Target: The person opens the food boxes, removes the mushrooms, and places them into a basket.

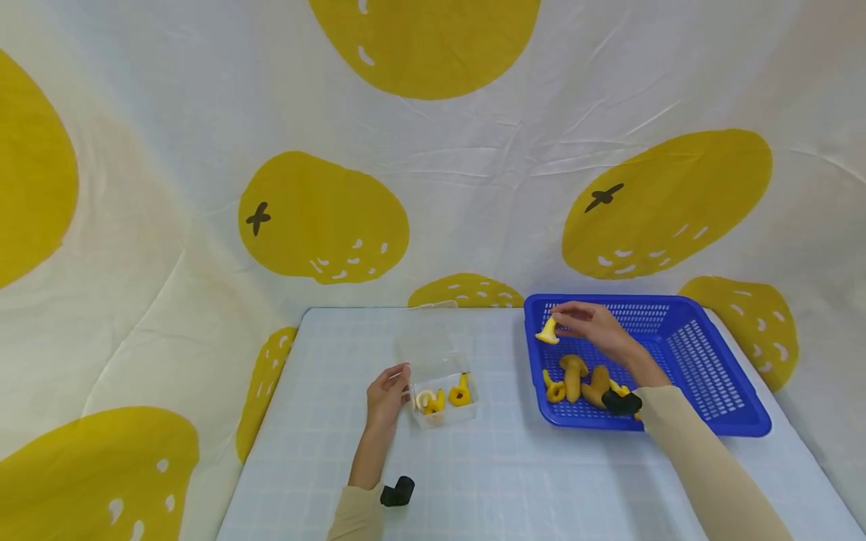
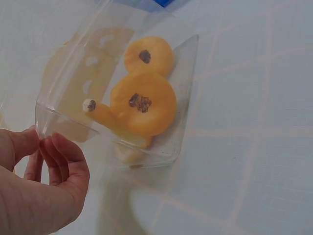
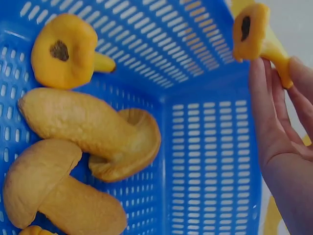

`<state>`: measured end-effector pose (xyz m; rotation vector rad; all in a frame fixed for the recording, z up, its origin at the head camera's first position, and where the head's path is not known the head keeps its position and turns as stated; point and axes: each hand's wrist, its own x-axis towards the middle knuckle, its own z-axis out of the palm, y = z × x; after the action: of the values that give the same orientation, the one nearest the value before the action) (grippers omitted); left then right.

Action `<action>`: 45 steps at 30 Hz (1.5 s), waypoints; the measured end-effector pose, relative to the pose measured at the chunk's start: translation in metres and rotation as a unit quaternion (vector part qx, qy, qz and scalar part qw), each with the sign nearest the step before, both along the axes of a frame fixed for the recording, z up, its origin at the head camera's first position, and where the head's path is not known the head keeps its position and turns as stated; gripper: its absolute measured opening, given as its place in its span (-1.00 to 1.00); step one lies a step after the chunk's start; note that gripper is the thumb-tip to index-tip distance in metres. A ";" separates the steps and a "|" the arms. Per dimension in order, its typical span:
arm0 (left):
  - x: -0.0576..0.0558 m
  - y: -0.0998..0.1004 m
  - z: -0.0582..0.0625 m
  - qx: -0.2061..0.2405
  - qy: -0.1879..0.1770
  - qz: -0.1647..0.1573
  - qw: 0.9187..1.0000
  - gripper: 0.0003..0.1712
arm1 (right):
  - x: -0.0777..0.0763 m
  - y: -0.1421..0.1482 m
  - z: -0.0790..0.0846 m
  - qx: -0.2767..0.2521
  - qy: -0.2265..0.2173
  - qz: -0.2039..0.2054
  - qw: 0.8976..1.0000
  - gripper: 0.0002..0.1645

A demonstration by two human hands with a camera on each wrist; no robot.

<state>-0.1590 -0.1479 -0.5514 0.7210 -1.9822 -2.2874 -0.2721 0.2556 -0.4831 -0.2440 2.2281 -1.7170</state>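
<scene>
My right hand [image 1: 595, 327] pinches a small yellow mushroom [image 3: 252, 36] by its stem, above the left side of the blue basket [image 1: 717, 424]. The mushroom's cap, with a dark spot on top, points down in the head view. My left hand [image 1: 387, 391] pinches the left edge of a clear plastic box [image 1: 443, 422] between thumb and fingers. Inside the box lie several yellow mushrooms [image 2: 142, 100], some with dark spots on their caps. The box's clear lid [image 1: 425, 342] stands raised at the back.
In the basket lie two larger brown mushrooms [image 3: 78, 117] and a few small yellow ones [image 3: 63, 51]. The basket's rim stands up from the pale checked table [image 1: 501, 481] on the right. Behind the table hangs a white cloth [image 1: 473, 188] printed with yellow fruit.
</scene>
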 end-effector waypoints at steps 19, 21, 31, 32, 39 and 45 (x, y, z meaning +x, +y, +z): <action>0.002 0.005 -0.007 0.009 0.008 -0.006 1.000 -0.54 | -0.007 0.031 -0.046 0.011 -0.097 -0.024 0.995 -0.39; 0.002 0.005 -0.006 0.007 0.007 -0.006 1.000 -0.55 | -0.007 0.029 -0.050 0.020 -0.102 -0.033 0.994 -0.43; 0.001 0.003 -0.001 0.006 -0.001 -0.013 1.000 -0.56 | -0.003 0.002 -0.050 0.118 -0.089 -0.076 0.986 -0.35; 0.001 0.002 -0.001 0.005 -0.002 -0.015 1.000 -0.57 | -0.003 0.000 -0.049 0.129 -0.087 -0.074 0.985 -0.33; 0.001 0.001 -0.001 0.008 0.001 -0.014 1.000 -0.56 | -0.005 0.000 -0.042 0.164 -0.060 -0.068 0.982 -0.32; -0.002 0.000 -0.006 -0.008 0.007 0.001 1.000 -0.54 | -0.006 0.003 -0.035 0.201 0.011 -0.061 0.978 -0.42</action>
<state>-0.1613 -0.1483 -0.5576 0.7045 -1.9901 -2.2670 -0.2783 0.2589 -0.5180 -0.0317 2.5891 -1.2787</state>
